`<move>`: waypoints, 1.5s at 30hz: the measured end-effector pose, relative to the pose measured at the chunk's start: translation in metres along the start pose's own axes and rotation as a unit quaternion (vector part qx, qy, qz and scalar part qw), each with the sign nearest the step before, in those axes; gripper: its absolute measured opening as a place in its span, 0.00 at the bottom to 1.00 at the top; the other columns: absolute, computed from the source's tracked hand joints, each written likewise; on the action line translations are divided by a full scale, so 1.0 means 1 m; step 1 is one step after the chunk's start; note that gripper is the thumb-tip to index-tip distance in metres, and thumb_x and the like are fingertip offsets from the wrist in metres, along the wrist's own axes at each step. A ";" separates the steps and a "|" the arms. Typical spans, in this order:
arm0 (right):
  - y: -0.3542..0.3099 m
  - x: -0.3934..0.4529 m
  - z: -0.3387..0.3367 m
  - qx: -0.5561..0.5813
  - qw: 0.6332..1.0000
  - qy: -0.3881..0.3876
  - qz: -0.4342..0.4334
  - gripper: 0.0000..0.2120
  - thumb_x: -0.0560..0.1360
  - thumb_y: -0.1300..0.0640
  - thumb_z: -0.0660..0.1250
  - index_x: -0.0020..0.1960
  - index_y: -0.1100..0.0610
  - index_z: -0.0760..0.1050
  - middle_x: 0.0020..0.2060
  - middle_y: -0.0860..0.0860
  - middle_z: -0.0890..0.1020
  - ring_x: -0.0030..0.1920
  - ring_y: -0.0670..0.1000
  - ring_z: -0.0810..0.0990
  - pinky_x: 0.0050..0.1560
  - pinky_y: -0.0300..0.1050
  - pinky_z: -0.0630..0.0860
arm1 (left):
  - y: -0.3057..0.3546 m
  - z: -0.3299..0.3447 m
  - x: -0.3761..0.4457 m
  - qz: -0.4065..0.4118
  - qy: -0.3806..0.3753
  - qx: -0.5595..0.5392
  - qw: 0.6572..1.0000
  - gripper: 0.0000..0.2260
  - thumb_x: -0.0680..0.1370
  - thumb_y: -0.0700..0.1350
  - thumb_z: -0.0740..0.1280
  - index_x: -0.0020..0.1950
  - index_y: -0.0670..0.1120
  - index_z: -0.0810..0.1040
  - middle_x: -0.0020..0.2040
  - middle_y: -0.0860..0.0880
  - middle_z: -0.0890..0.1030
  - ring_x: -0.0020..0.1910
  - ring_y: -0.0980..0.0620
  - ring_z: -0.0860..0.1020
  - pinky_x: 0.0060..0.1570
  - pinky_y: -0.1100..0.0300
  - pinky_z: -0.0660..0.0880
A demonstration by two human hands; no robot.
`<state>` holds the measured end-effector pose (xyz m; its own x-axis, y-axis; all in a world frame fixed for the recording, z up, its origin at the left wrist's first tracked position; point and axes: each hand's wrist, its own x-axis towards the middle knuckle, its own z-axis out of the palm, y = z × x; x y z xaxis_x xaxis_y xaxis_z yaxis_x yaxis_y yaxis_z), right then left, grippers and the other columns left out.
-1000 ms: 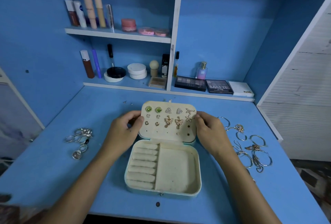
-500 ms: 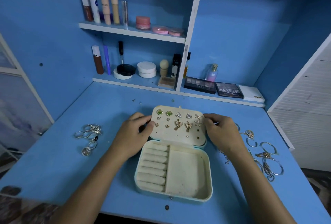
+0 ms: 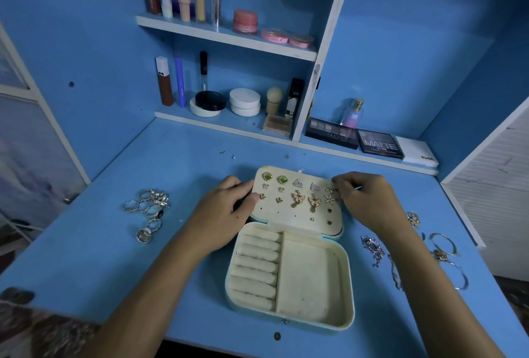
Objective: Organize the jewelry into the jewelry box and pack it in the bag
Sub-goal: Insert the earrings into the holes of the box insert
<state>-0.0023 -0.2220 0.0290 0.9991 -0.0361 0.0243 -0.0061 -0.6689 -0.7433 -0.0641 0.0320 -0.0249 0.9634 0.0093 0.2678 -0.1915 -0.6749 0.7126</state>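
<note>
The jewelry box (image 3: 289,269) is lying open on the table (image 3: 143,266). The left hand (image 3: 226,214) is gripping the left edge of its earring-studded lid (image 3: 297,200), fingers curled. The right hand (image 3: 369,203) is pinching the lid's right corner.

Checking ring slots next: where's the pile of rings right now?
In the head view, the rings lie loose on the blue desk, left of the left hand and the open jewelry box.
</note>
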 end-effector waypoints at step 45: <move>-0.134 0.101 0.159 -0.328 0.866 -0.177 -0.333 0.07 0.76 0.53 0.70 0.52 0.45 0.83 0.51 0.47 0.84 0.53 0.52 0.80 0.50 0.46 0.78 | -0.001 0.003 0.006 0.035 0.015 0.008 0.999 0.13 0.80 0.52 0.58 0.50 0.45 0.76 0.36 0.54 0.66 0.38 0.49 0.72 0.38 0.52 0.70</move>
<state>0.1058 -0.0181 0.0250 0.7411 0.6713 0.0088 0.6686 -0.7368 -0.0999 -0.0578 0.0299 -0.0260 0.9420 -0.0159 0.3354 -0.2543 -0.6858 0.6819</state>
